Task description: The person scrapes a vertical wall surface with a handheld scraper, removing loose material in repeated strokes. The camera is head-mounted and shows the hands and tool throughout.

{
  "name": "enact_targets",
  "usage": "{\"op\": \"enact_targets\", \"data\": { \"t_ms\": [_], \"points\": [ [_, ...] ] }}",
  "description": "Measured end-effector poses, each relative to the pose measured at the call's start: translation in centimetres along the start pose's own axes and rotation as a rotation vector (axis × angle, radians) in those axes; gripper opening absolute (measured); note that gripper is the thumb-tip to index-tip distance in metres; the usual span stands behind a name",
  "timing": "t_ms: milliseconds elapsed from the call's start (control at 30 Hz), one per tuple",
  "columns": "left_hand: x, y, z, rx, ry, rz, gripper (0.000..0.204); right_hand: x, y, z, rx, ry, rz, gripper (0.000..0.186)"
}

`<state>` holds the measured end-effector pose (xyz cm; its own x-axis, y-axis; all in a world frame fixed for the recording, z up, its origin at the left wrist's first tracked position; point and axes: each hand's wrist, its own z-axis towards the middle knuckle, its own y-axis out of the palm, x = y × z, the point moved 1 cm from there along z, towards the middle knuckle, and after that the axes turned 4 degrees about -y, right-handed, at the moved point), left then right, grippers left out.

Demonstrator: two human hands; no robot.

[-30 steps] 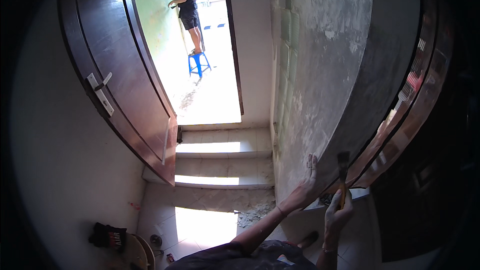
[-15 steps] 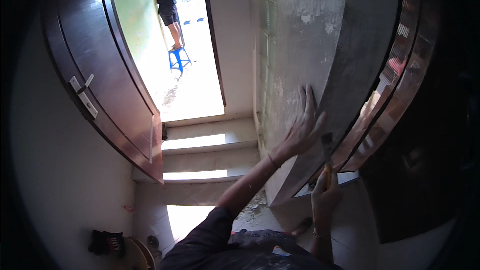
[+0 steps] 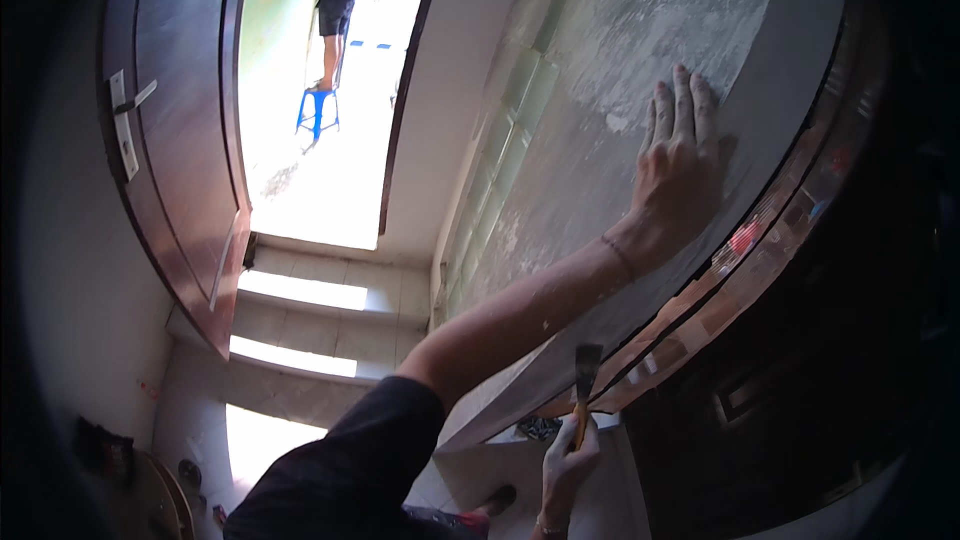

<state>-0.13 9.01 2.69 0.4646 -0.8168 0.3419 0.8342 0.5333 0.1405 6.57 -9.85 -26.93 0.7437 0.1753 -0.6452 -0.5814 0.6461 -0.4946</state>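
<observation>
My left hand point(image 3: 678, 168) lies flat against the grey, patchy wall point(image 3: 600, 70), its fingers stretched out and pointing up. Pale dust coats the fingers. Lower down, my right hand point(image 3: 570, 460) is closed round the yellow handle of a putty knife point(image 3: 587, 372), whose dark flat blade points upward, apart from my left hand. The wall surface near my left fingers carries whitish smears and scuffed spots.
An open brown door point(image 3: 185, 110) stands at the left, beside tiled steps point(image 3: 320, 325) leading up outside. Out there a person point(image 3: 338, 0) stands on a blue stool point(image 3: 318, 112) facing a green wall. Glass blocks point(image 3: 500, 155) are set in the grey wall. A round-edged table point(image 3: 165, 500) sits lower left.
My left hand has slid higher and to the right along the wall. The putty knife in my right hand is now lower and further left. The whole view has tilted and shifted.
</observation>
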Motion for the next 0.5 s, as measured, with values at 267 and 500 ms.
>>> {"op": "enact_targets", "data": {
  "t_ms": [267, 500],
  "points": [
    [1.0, -0.2, -1.1, 0.034, 0.271, 0.476, 0.06, 5.0, 3.8, -3.8, -0.158, 0.147, 0.097, 0.028],
    [1.3, 0.2, -1.7, -0.002, 0.366, 0.76, 0.061, 5.1, 4.3, -8.2, -0.104, 0.293, 0.286, 0.044]
  ]
}}
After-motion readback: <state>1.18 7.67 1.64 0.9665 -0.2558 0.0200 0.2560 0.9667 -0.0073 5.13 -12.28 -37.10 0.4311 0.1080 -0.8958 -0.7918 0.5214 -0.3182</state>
